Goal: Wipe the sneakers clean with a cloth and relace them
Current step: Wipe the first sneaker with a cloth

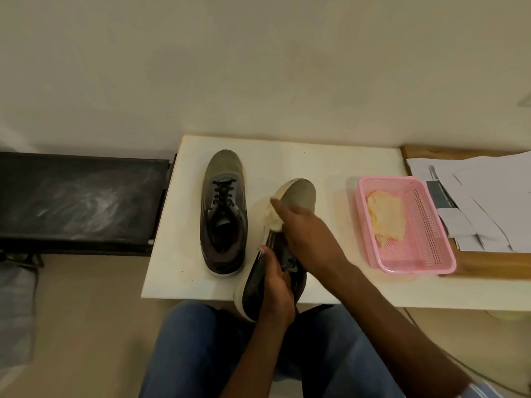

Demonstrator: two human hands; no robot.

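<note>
No legible text, brand mark, number or sign appears in this view. The sheets of paper (488, 202) at the right edge of the tabletop (330, 156) are too blurred to show any print. The two sneakers, one standing (224, 214) and one held tilted (296, 196), show no readable logo, and the pink basket (431, 254) bears no label that can be made out.

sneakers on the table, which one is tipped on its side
The sneaker in the hands, right of the other: the left hand holds it tilted, sole edge showing. The laced sneaker sits flat.
</note>
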